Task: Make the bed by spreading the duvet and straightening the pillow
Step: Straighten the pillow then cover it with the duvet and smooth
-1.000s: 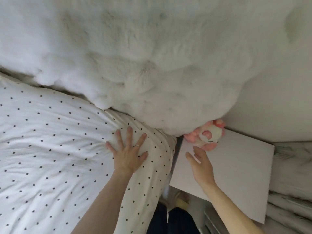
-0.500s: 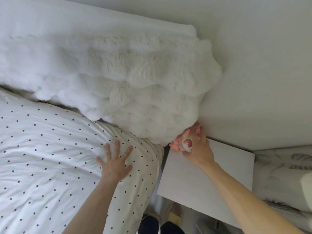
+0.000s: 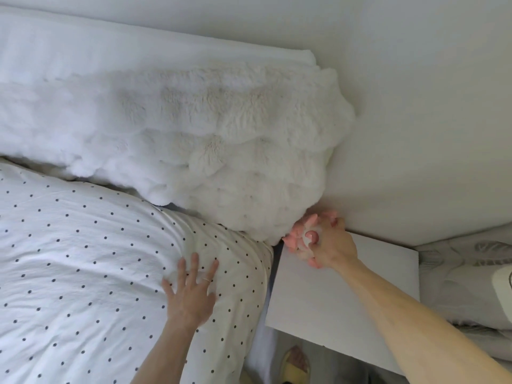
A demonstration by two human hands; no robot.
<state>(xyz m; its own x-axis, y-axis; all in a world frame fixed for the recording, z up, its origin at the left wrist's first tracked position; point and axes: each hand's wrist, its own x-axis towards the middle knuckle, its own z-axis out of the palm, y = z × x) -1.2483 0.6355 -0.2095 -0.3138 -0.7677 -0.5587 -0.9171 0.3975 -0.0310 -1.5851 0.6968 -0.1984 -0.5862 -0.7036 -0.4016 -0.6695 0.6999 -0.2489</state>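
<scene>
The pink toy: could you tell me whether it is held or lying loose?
Held: the right hand curls its fingers round the pink toy, beside the fluffy pillow.

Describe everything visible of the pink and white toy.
The toy is small and soft-looking, white with pink protruding parts; its exact shape is unclear. It is at the back corner of the white bedside table, against the lower edge of the fluffy pillow. The right hand grips it, covering much of it.
</scene>
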